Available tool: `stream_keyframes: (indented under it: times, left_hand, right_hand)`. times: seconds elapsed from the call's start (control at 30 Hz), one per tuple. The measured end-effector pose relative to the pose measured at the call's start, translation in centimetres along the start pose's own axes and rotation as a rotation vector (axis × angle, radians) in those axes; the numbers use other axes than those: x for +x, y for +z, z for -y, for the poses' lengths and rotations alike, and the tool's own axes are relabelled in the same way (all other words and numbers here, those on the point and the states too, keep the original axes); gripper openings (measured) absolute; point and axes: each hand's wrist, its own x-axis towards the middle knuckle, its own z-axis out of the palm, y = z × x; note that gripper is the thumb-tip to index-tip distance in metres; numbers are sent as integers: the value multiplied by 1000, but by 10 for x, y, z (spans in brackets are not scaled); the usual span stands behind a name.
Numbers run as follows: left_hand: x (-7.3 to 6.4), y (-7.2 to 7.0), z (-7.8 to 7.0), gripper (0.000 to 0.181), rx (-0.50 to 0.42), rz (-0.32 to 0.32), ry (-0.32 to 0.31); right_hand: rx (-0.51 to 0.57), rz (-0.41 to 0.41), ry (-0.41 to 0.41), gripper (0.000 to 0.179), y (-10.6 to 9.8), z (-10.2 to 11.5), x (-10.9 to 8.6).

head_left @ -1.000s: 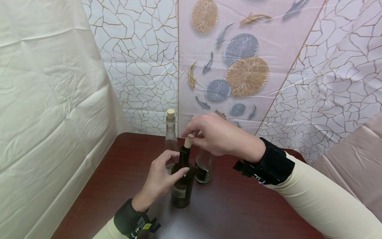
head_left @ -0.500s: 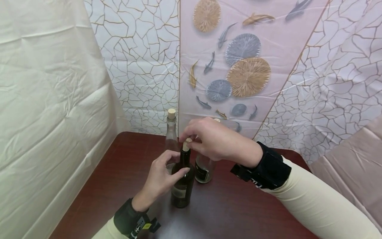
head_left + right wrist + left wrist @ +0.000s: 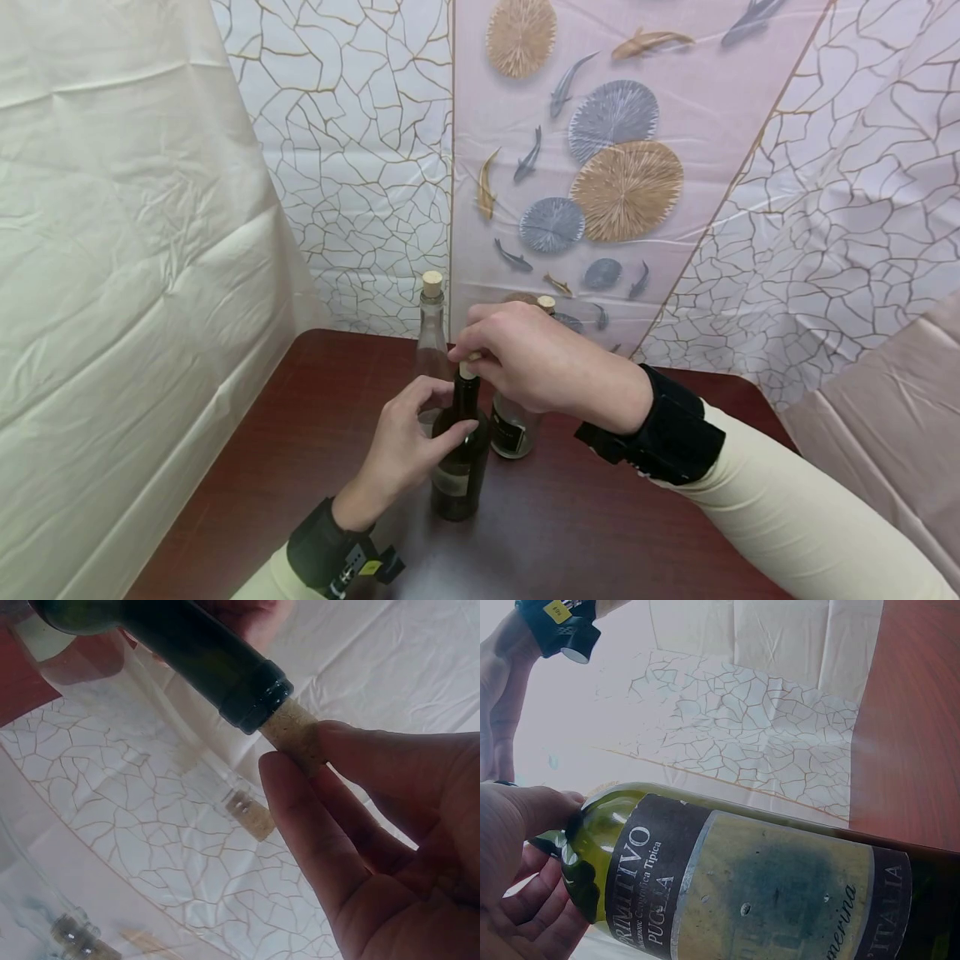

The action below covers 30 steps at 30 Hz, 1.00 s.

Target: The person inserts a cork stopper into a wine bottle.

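A dark green wine bottle stands upright on the table. My left hand holds it round the shoulder, thumb on the near side; in the left wrist view its printed label faces the camera. Above the bottle's mouth, my right hand pinches a cork between thumb and fingers. The cork's lower end sits in the mouth and a good part of it sticks out, as the right wrist view shows.
Behind the green bottle stand two clear glass bottles, one at the left and one with a black label at the right. Each has a cork in its mouth. The reddish-brown table meets patterned cloth at the back.
My right hand has come down with the cork, which now shows less above the bottle's mouth. The left hand has kept its hold on the bottle with hardly any movement.
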Motion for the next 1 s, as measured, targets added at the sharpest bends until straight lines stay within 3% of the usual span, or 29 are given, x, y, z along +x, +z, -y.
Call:
stream_keyframes:
  times: [0.27, 0.63, 1.0]
  left_hand:
    - [0, 0, 0, 38, 6, -4, -13]
    - [1, -1, -1, 35, 31, 8, -12]
    - [1, 0, -2, 36, 41, 14, -45]
  right_hand:
    - [8, -18, -1, 16, 5, 0, -2]
    - [-20, -116, -113, 18, 10, 0, -9]
    - [-32, -106, -195, 18, 12, -9, -10]
